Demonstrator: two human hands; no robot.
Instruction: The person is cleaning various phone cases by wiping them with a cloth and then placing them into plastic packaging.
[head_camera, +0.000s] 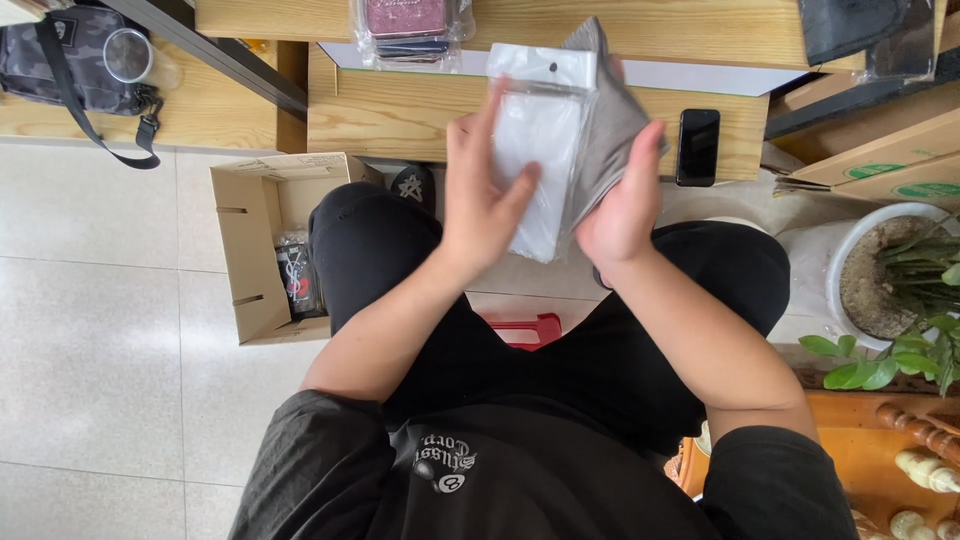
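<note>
The left hand (480, 205) has its grip partly closed on a clear plastic pouch (538, 150): the palm lies behind the left edge of the pouch and the thumb presses flat on its front, while the other fingers point up along the side. The right hand (622, 205) holds the right side, the fingers bent around a grey sleeve (608, 120) that lies just behind the pouch and touches it. Both grips are closed only as far as the thin flat things allow. The pouch and the sleeve are held upright in the air, above the lap of the person and in front of the near edge of the surface (400, 115).

The surface is of pale wood. Near its right end, close to the near edge, a black phone (697, 147) lies flat. At the far edge, in the middle, there is a stack of packed dark items (410, 30) in clear wrap. A white strip (700, 75) runs along the surface behind the pouch.

On the tiled floor (90, 330), left of the knees, an open cardboard box (250, 250) stands with some packed goods inside. A red stool (525, 328) shows between the legs. On the right stands a white pot with a green plant (890, 290). In the far left corner a dark camouflage bag (70, 55) rests on another wooden top.
</note>
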